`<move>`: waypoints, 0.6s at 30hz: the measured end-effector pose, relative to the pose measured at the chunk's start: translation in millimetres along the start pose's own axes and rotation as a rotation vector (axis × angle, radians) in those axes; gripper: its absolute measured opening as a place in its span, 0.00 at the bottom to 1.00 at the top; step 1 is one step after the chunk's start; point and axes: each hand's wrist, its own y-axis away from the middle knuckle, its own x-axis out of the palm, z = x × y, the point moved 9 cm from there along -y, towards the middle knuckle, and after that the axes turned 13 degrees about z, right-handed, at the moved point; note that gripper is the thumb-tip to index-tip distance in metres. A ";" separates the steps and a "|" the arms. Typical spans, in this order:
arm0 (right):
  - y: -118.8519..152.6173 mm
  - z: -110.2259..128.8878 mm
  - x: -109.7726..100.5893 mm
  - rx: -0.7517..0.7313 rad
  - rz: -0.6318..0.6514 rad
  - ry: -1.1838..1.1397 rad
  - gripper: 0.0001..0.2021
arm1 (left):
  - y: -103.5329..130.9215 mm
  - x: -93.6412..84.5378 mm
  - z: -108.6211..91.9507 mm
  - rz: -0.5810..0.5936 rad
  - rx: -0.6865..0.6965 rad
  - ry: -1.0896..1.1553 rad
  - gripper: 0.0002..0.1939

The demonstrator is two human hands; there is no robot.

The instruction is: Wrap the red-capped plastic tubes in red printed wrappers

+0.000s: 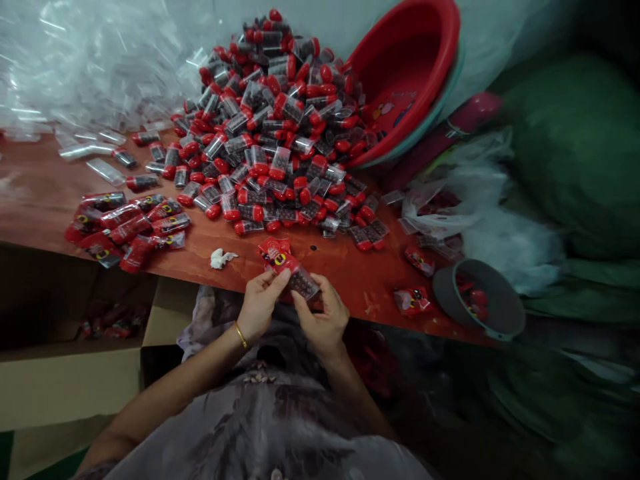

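Above my lap, at the table's front edge, I hold a red printed plastic packet (275, 253) with a clear tube of small dark pellets (302, 283) at its lower right end. My left hand (260, 303), with a gold bangle at the wrist, pinches the packet at its lower left side. Thumb and fingers of my right hand (324, 319) grip the clear end of the tube. How far the packet covers the tube is hard to make out. Beyond them lies a large heap of red-capped clear tubes (280, 163) with dark contents.
Several filled red packets (133, 230) lie at the left, above an open cardboard box (70, 380). A white scrap (221, 259) sits near the edge. Clear empty tubes (90, 80) pile up behind. A red basin (445, 40) leans at the back; a grey bowl (445, 293) stands right.
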 end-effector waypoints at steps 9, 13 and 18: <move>0.7 0.3 11.5 -0.004 0.041 -0.081 0.15 | -4.0 3.1 -14.6 -0.011 0.034 0.009 0.19; 3.6 2.9 13.4 -0.018 0.015 -0.070 0.16 | -5.9 8.2 -10.5 0.019 -0.003 -0.032 0.17; 3.7 1.1 15.4 0.026 0.039 -0.101 0.15 | -1.5 13.8 -6.9 0.062 0.030 -0.081 0.17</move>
